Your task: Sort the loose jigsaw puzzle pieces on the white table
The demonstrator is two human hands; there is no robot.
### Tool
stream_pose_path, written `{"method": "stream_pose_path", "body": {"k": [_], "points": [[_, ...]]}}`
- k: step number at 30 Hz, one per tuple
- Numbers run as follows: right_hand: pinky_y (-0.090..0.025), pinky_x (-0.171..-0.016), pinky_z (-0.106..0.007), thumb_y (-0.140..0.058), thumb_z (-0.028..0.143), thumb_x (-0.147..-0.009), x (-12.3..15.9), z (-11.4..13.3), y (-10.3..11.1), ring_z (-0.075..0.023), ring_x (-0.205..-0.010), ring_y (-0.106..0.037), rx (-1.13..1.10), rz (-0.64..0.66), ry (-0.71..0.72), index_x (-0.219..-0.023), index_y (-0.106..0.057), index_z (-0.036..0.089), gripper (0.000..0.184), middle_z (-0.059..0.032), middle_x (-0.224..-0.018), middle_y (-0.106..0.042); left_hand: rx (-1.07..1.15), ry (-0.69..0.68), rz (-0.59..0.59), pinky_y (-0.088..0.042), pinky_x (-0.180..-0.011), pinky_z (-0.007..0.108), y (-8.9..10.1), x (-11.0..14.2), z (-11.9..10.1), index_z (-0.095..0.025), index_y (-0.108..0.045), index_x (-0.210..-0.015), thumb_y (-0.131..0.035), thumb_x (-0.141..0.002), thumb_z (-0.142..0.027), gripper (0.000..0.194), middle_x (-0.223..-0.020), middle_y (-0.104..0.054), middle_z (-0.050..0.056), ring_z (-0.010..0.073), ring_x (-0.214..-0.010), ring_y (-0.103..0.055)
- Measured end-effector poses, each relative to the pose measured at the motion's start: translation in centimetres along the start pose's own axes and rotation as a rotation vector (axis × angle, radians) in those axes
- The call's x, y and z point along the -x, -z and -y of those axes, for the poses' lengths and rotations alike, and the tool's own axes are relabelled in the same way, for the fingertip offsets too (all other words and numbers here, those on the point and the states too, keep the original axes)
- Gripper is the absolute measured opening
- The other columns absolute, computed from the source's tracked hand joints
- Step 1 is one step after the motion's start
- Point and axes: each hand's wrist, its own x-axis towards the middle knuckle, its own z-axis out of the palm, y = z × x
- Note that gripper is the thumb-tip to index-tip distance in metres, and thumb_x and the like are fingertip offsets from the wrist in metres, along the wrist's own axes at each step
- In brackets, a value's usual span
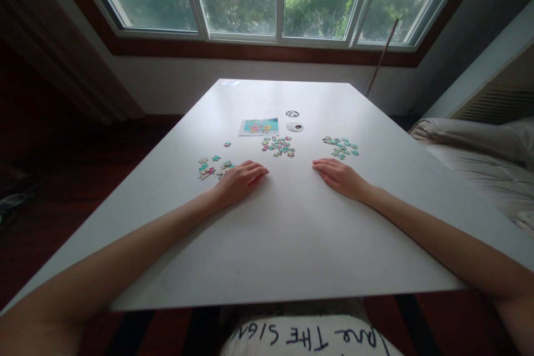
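Note:
My left hand (244, 179) rests on the white table with its fingers lying loosely along the surface and nothing visibly in them. It partly covers a loose group of jigsaw puzzle pieces (204, 169) on the left. My right hand (339, 177) lies on the table too, fingers stretched toward the middle, holding nothing. Just beyond it is a cluster of mostly green puzzle pieces (342, 148). Between and beyond the hands sits a pile of multicoloured puzzle pieces (278, 146). Behind that pile is a colourful picture sheet (259, 127).
Two round, flat discs (295, 127) with dark markings lie right of the picture sheet. A small pale item (229, 83) is at the table's (267, 245) far left corner. A thin stick (381, 58) leans by the window. Pale bedding (471, 150) is on the right.

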Motion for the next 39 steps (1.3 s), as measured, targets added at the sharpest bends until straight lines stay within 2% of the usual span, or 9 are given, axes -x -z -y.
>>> {"method": "stream_pose_path", "body": {"k": [39], "points": [[-0.048, -0.101, -0.047, -0.042, 0.020, -0.095, 0.00, 0.28, 0.23, -0.0239, -0.116, -0.054, -0.023, 0.012, -0.032, -0.120, -0.056, 0.023, 0.029, -0.0091, -0.124, -0.060, 0.008, -0.010, 0.007, -0.051, -0.083, 0.029, -0.22, 0.10, 0.30, -0.018, -0.064, -0.103, -0.037, -0.096, -0.021, 0.028, -0.103, -0.067, 0.008, 0.0174, -0.096, -0.059]]}}
